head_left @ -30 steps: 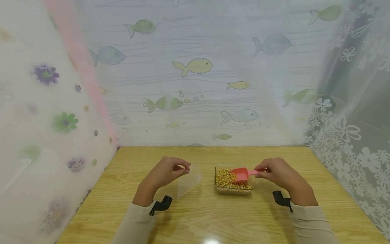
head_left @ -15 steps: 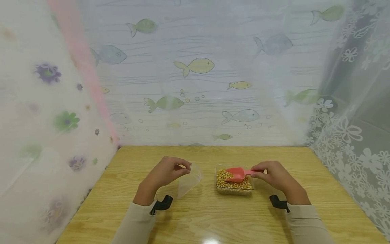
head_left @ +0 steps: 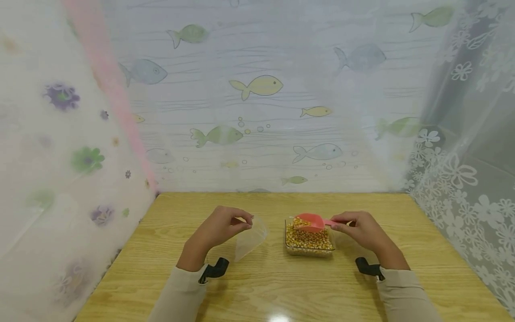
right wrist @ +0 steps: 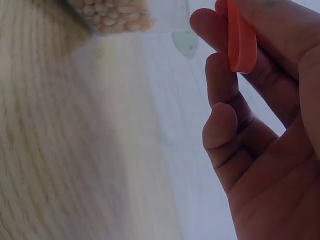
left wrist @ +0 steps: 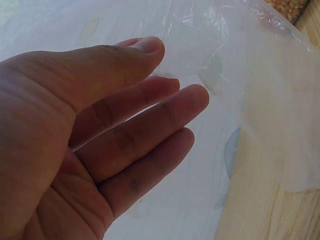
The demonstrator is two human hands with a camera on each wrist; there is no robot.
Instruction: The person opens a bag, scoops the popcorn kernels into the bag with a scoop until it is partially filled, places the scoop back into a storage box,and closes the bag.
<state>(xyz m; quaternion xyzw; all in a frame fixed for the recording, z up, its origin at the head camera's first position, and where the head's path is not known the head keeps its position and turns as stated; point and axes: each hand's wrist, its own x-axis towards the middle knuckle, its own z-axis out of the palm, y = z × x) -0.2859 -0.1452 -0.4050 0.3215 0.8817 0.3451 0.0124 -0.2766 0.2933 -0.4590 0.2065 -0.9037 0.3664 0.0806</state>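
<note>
My left hand [head_left: 223, 226] pinches the upper edge of a clear plastic bag [head_left: 251, 239] between thumb and index finger. The bag hangs down slantwise, and in the left wrist view its film [left wrist: 280, 100] spreads out past the fingertips. On the right, my right hand [head_left: 360, 230] grips the handle of a pink scoop [head_left: 315, 223]. Several corn kernels [head_left: 301, 222] lie in the scoop's bowl, which is over the back of a glass container [head_left: 310, 254] filled with yellow corn. The right wrist view shows the orange-pink handle end [right wrist: 242, 50] between thumb and fingers.
A wooden table [head_left: 257, 290] lies under everything. Behind it hangs a pale curtain [head_left: 257, 134] printed with fish. Flowered sheets [head_left: 60, 179] close off both sides. Each wrist carries a black camera mount [head_left: 215, 268].
The scoop went left into the corn, then rose and tilted up with kernels in it. My right hand shifted slightly left. The left hand and bag stayed nearly still.
</note>
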